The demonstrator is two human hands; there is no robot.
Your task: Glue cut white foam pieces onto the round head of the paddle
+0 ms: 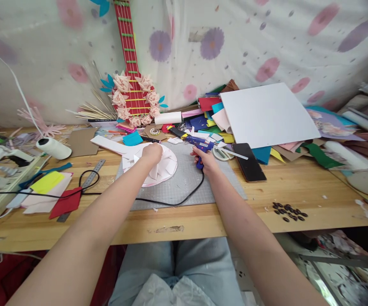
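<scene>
at the far left a white thread spool [53, 147] lies on the wooden table [298, 191]. on the grey cutting mat [184, 182], the left hand [152, 154] presses down on the pale pink-and-white folded paper flower [158, 166], fingers curled over its petals. just to its right, the right hand [204, 160] is wrapped around the blue hot glue gun [198, 144], nozzle pointing left toward the flower. this looks like the gluing step; bringing the nozzle to a petal seam calls for a steady hold.
</scene>
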